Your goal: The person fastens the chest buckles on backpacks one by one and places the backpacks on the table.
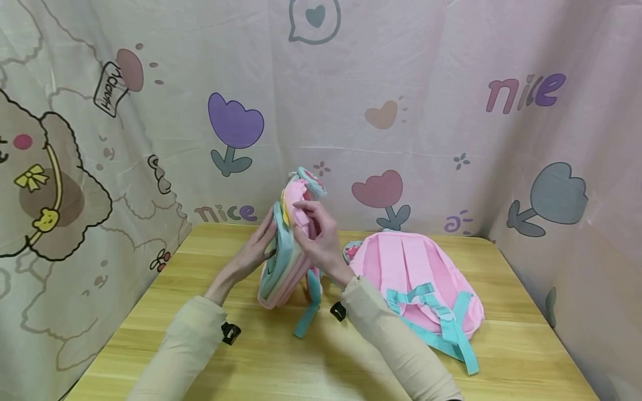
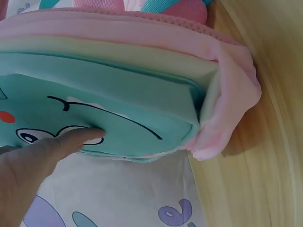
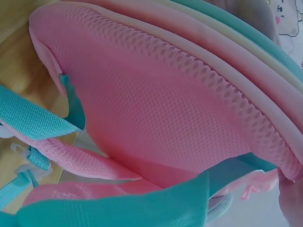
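Rising behind the wood-grain desk (image 1: 145,340), a printed curtain (image 1: 321,78) is hanging, right hand (image 1: 321,239) is pinching a tilted backpack (image 1: 291,270), left hand (image 1: 249,253) is pressing its front, fingers extended.

You are in what looks like a small makeshift recording booth; whether a home or a studio lies round it, you cannot tell. A wood-grain table (image 1: 170,278) spreads under your left hand (image 1: 251,250) and right hand (image 1: 321,239). Creased cloth (image 1: 426,55) hangs like walls beyond both and down either side, printed with a purple tulip (image 1: 236,122) past your left hand, a pink tulip (image 1: 378,189) past your right, and a cartoon animal (image 1: 65,184) well to the left of both. A black wrist camera (image 1: 230,333) sits near your left hand.
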{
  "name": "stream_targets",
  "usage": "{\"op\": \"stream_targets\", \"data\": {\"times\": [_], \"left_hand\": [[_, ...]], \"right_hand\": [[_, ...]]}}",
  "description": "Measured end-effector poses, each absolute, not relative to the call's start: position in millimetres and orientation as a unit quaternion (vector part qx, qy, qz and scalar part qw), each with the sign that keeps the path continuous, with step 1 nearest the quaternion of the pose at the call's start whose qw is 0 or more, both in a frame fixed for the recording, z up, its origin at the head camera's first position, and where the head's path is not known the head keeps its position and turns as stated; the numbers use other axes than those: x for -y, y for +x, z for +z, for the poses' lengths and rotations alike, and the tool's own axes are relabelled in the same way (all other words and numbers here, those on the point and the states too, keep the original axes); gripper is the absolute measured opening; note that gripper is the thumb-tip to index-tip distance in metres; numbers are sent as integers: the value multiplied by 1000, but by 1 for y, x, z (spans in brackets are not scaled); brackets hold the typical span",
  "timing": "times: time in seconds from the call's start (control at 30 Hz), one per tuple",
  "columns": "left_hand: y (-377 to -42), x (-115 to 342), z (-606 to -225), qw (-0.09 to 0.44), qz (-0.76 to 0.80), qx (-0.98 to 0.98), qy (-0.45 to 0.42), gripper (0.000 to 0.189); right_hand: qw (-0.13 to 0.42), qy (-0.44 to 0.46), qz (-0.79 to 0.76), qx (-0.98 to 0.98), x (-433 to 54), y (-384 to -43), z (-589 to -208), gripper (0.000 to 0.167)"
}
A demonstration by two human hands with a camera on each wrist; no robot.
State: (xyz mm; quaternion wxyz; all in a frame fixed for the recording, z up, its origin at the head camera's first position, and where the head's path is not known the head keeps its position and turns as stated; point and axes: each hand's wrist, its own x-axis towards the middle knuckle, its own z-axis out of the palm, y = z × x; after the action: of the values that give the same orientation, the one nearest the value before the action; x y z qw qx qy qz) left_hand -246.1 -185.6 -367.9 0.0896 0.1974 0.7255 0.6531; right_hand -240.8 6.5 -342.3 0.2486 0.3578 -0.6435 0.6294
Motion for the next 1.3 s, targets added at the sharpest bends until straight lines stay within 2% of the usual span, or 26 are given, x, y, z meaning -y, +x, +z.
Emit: {"op": "stream_targets", "data": {"times": [0.17,0.4,0.63,0.93,1.17,1.3], "left_hand": [[-245,187,-364,92,678,-704,193,64],[-246,185,-356,74,708,-669,213,60],[-245,185,-356,64,693,-684,218,62],[-243,192,-340,26,659,-726,196,62],[-230,200,-324,14,625,-761,172,63],[-224,205,-318,4,602,-783,155,64]], "right_hand": [[233,345,641,645,-3,-241,-337,53],[238,352,636,644,0,-240,-325,55],[194,327,638,670,0,-237,-335,61],[195,349,616,679,4,-235,-350,54],[192,365,583,700,6,-232,-360,76],[186,396,555,707,5,-235,-367,81]]}}
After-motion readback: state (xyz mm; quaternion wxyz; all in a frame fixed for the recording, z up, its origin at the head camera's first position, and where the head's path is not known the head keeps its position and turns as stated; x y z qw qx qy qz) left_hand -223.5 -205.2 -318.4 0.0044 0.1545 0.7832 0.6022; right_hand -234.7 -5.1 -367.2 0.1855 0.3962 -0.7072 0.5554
